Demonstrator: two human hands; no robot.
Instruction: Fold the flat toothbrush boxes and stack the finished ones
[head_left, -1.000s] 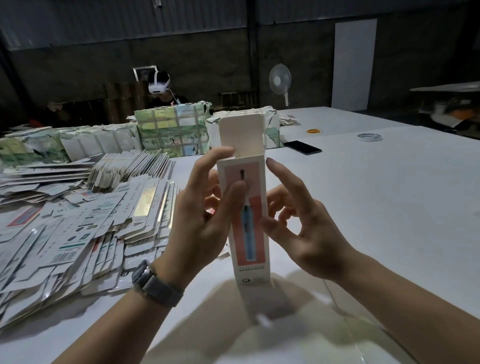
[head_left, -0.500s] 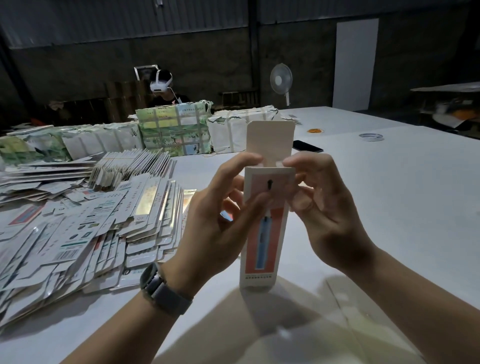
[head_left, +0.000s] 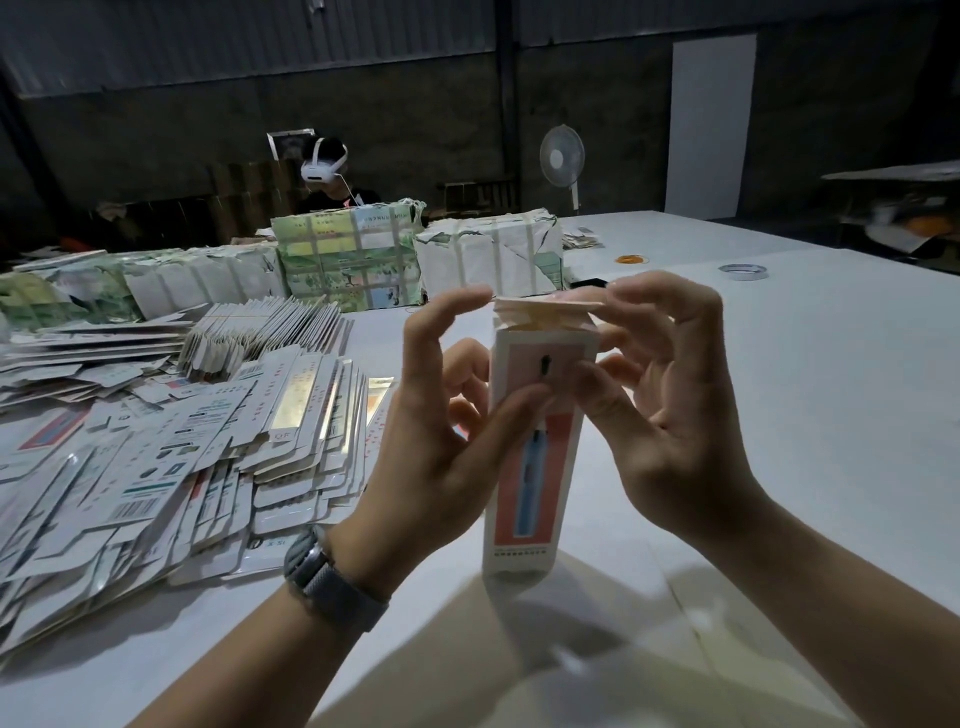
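Hands fold a box top

Toothbrush box (head_left: 532, 467) stands up tall between two hands, above the white table (head_left: 779, 389). Left hand (head_left: 431, 441) holds its side, thumb pressed on the front and fingers behind. Right hand (head_left: 670, 405) pinches the top flap (head_left: 545, 306), which is bent over flat. Flat boxes (head_left: 171, 452) lie in a big messy pile to the left. Wrapped bundles (head_left: 353, 254) sit far back on the table.

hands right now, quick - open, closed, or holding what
Left hand: holding the toothbrush box, thumb pressed on its front.
Right hand: holding the same box, fingers pushing its top flap down.
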